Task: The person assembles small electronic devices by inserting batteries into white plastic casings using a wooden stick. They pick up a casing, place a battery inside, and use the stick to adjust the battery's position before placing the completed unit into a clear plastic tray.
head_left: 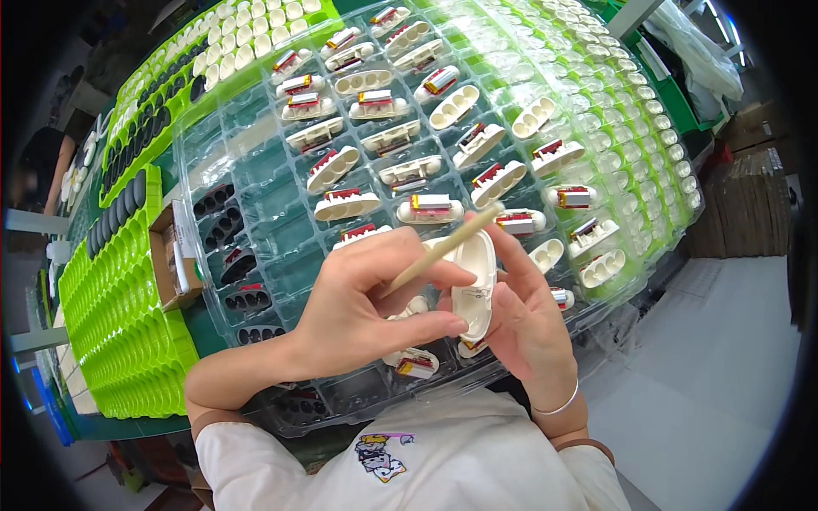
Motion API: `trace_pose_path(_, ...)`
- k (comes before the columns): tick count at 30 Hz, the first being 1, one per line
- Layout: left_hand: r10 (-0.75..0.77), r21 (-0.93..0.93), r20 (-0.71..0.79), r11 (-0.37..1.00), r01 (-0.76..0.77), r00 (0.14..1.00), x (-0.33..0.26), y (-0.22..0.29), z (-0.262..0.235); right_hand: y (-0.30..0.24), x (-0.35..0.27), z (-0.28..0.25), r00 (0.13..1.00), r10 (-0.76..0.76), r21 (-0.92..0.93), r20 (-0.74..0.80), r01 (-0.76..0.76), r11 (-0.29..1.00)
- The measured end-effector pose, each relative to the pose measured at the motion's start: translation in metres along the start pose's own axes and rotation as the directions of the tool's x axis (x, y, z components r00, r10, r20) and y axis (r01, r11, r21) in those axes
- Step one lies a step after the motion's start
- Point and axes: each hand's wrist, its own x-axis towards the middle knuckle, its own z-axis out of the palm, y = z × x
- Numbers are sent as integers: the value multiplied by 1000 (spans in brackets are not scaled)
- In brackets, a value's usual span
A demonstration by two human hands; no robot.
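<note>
A hollow white oval plastic shell (pixel 484 264), which looks like half of an earbud case, is held tilted over the tray with its inside showing. My right hand (pixel 535 328) wraps its fingers and thumb round the outer side of the shell. My left hand (pixel 366 298) has a pale thin stick (pixel 456 238) tucked across its fingers, pointing up and to the right. The left thumb and forefinger touch the shell's near edge from the left. Whether they pinch something small there cannot be made out. Right under both hands are white case inserts (pixel 417 364) with red and silver parts.
The clear compartment tray (pixel 268 183) holds white inserts, with black ones (pixel 226 228) in its left column. Bright green trays (pixel 128 358) stand left, one with black shells (pixel 128 200). White shells (pixel 247 34) lie at the back; clear-covered green trays (pixel 630 162) are on the right.
</note>
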Motion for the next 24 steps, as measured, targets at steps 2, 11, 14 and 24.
trace_pose_path(2,89,103,12,991,-89,996,-3,-2,0,2,-2,-4,997,50,49,53,-52,997)
trace_pose_path(11,-189,-280,-72,946,162,979,-3,6,1,7,-5,-7,980,119,212,157,-151,965)
trace_pose_path(14,-201,-354,-183,927,126,962,4,16,-8,4,-8,-6,985,110,186,134,-134,973)
trace_pose_path(24,-199,-120,-183,977,179,963,-7,30,-18,4,-13,-6,999,54,84,8,-55,995)
